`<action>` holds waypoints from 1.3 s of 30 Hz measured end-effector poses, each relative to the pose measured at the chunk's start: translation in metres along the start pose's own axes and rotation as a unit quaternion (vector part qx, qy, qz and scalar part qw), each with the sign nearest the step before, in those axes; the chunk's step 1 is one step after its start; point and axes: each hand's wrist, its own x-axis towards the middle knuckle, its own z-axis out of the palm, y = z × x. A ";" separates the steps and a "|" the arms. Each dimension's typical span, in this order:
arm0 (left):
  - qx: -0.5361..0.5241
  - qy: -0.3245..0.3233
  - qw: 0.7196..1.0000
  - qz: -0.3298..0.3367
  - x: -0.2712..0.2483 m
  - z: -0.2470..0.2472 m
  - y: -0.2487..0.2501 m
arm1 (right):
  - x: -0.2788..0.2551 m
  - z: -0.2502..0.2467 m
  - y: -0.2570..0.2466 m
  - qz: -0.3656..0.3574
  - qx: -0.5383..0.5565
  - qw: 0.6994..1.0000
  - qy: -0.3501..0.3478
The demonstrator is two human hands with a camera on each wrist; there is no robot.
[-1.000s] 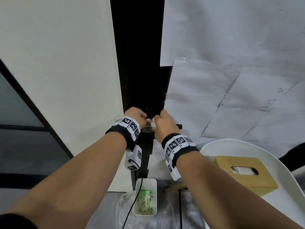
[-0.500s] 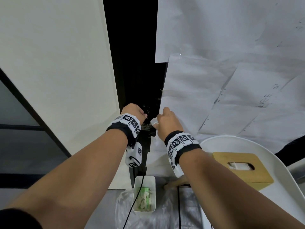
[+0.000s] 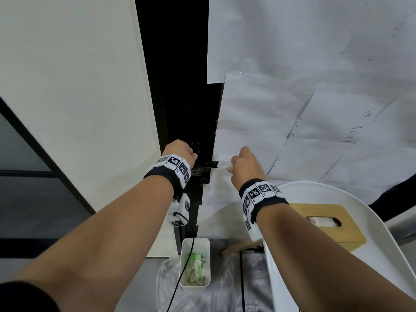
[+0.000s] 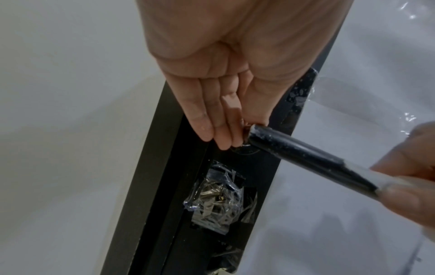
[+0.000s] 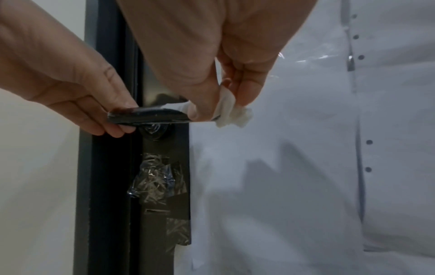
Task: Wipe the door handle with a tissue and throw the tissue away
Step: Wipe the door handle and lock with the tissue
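Note:
The black door handle (image 3: 209, 164) sticks out to the right from the dark door edge. My left hand (image 3: 193, 156) pinches the handle's pivot end (image 5: 132, 113) between thumb and fingers. My right hand (image 3: 232, 167) pinches a crumpled white tissue (image 5: 229, 111) round the handle's free end (image 4: 362, 174). Between the two hands the bare black bar (image 4: 301, 152) shows. The handle's tip is hidden under the tissue and my right fingers (image 5: 247, 93).
Below the handle the lock plate is covered with crinkled clear tape (image 5: 153, 184). White paper sheets (image 3: 292, 113) hang on the door. A white bin (image 3: 185, 248) with used tissues stands on the floor below. A wooden tissue box (image 3: 351, 233) sits on a white table (image 3: 387, 262) at right.
My right hand has slid the tissue rightward along the handle, away from my left hand, baring the black bar. The left hand has stayed at the pivot end.

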 end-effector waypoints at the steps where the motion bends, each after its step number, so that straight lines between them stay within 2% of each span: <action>1: -0.001 0.002 1.000 0.002 -0.001 0.000 0.000 | -0.001 0.000 0.001 0.017 0.002 1.000 -0.003; 9: 0.001 -0.001 1.000 -0.005 -0.003 0.000 0.002 | 0.006 -0.002 -0.002 0.146 0.037 0.985 -0.080; 18: 0.002 0.016 1.000 -0.011 -0.004 0.004 0.003 | 0.003 0.000 0.000 0.240 0.143 0.957 -0.074; 21: 0.001 0.022 1.000 -0.008 -0.007 0.005 0.001 | 0.001 0.001 -0.006 0.218 0.170 0.958 -0.076; 25: -0.019 0.042 0.999 0.015 -0.011 0.008 -0.005 | 0.001 -0.003 -0.022 0.133 0.150 0.977 -0.067; 27: -0.039 0.052 0.997 0.035 -0.012 0.008 -0.009 | 0.000 -0.005 -0.025 0.106 0.130 0.985 -0.043; 30: -0.050 0.055 0.995 0.064 -0.014 0.009 -0.010 | -0.002 -0.012 -0.025 0.103 0.166 0.981 0.006; 34: -0.061 0.056 0.994 0.074 -0.015 0.009 -0.011 | -0.001 -0.012 -0.025 0.081 0.174 0.980 0.049; 39: -0.060 0.049 0.995 0.063 -0.014 0.007 -0.009 | -0.001 -0.001 -0.034 0.047 0.125 0.991 -0.002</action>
